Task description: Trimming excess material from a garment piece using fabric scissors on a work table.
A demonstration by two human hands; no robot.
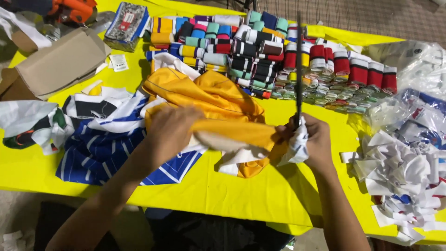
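An orange-yellow garment [209, 95] lies bunched on the yellow table [223, 186], partly over a blue and white striped garment [100, 155]. My left hand [169, 130] grips a stretched fold of the orange-yellow cloth. My right hand [313, 142] holds the other end of that fold together with a crumpled white scrap [297, 146] and dark scissors [298, 69], whose blades point up and away from me.
Several rolled striped fabric bands [260, 51] are stacked at the back. A heap of white cut scraps [402, 179] and clear plastic bags [416, 60] sit at the right. A cardboard piece [58, 62], a small patterned box [126, 23] and more garments [32, 123] are at the left.
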